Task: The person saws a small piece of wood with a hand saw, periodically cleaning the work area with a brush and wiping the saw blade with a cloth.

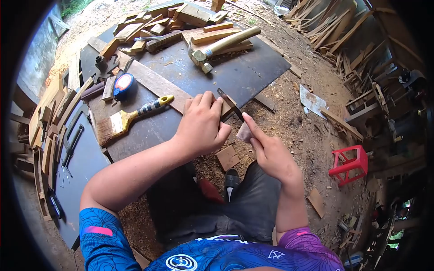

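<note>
My left hand [203,119] is closed over the near end of a wooden board [156,83], pressing a small wood piece [229,105] at the edge of the dark tabletop [181,67]. In my right hand [271,151] is a dark narrow metal tool [230,105], a file or blade, gripped by its pale handle [244,133]. Its tip lies against the wood piece beside my left fingers. A paintbrush [131,118] and a blue tape measure [124,85] lie left of the board; a hammer [221,49] rests beyond my hands.
Wood offcuts [158,29] are piled at the table's far side. A clamp [72,137] lies on a second dark surface at left. A red stool [350,165] stands on the shavings-strewn ground at right, below stacked wood strips [334,22].
</note>
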Demonstrator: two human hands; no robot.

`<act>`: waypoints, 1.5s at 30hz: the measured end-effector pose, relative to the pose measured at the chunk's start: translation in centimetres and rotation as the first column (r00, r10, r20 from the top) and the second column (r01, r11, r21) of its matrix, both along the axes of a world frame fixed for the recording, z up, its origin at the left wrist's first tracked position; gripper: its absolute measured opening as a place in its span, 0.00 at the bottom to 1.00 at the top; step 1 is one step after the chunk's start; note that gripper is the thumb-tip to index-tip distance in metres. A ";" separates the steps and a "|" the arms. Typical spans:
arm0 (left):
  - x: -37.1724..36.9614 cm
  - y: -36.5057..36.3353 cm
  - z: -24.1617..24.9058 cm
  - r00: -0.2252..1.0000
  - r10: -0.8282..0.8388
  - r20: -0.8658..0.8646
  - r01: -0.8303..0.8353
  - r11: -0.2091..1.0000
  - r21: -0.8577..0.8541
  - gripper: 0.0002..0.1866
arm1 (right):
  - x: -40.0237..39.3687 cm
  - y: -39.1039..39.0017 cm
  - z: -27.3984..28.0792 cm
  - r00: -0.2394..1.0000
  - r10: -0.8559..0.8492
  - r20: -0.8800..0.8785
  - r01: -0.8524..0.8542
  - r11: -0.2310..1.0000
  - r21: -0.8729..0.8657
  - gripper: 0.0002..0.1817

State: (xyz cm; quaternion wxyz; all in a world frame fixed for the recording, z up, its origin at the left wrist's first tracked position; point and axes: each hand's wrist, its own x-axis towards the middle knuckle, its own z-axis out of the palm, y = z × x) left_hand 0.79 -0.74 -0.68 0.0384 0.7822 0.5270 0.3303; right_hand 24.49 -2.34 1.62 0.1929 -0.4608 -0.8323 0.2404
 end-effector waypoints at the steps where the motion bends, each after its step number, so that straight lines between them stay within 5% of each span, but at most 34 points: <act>1: 0.4 0.0 0.1 1.000 -0.006 -0.011 0.005 1.000 -0.010 0.31 | -0.7 0.3 1.7 0.997 -0.038 0.065 0.044 0.994 -0.096 0.35; 10: 0.1 -0.1 0.2 0.999 -0.036 -0.014 0.036 0.999 -0.013 0.32 | -1.6 1.4 0.5 0.997 0.020 0.081 -0.022 1.000 0.020 0.36; 15: 0.2 0.1 -0.5 0.999 -0.020 -0.038 0.021 1.000 0.004 0.34 | -1.8 1.0 2.1 0.971 -0.038 0.235 0.062 0.994 -0.094 0.36; 20: 0.2 -0.1 0.2 0.998 -0.051 -0.027 0.050 0.998 -0.046 0.33 | -3.2 3.4 0.6 0.998 0.001 0.063 -0.002 1.000 0.016 0.35; 29: 0.5 0.1 -0.4 1.000 -0.012 -0.014 0.011 1.000 -0.009 0.34 | -1.0 1.0 0.1 0.985 -0.076 0.157 0.090 0.992 -0.086 0.38; 31: 0.5 0.2 -0.3 1.000 -0.015 -0.021 0.014 0.999 -0.029 0.35 | -2.7 3.6 -1.4 1.000 0.030 0.006 -0.030 0.998 0.049 0.38; 40: 0.1 0.2 -0.5 0.999 -0.032 -0.007 0.031 0.999 -0.012 0.34 | 0.2 -0.4 0.5 0.987 -0.067 0.145 0.078 0.994 -0.072 0.37; 45: 0.0 0.3 -0.5 0.999 -0.046 -0.029 0.046 0.999 -0.001 0.33 | -2.2 2.7 -0.5 0.996 -0.038 0.079 0.038 0.999 -0.008 0.37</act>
